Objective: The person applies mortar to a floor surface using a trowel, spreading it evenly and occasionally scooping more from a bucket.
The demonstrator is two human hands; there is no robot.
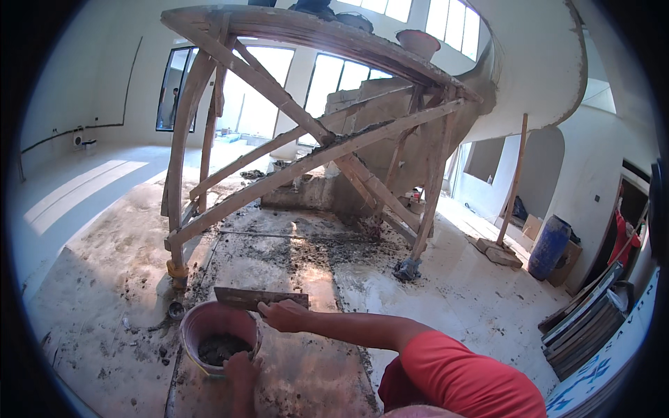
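Note:
A pinkish bucket (191, 327) stands on the dirty floor in front of me, with wet grey mortar (221, 347) in its bottom. My left hand (242, 368) is closed at the bucket's near right rim; its fingertips are partly hidden. My right hand (284, 316), reaching across from the right, grips a plastering trowel (244, 298). The trowel's long flat blade lies roughly level above the bucket's far rim. Beside the bucket, at its far left, a small round metal scoop (176, 310) rests on the floor.
A cross-braced wooden scaffold (327, 150) stands ahead, bearing another bucket (418, 44) on top. Behind it rises a rough curved staircase (390, 125). Mortar crumbs (306, 261) litter the floor. To the right are a wooden prop (514, 177), a blue drum (550, 247) and stacked boards (585, 324).

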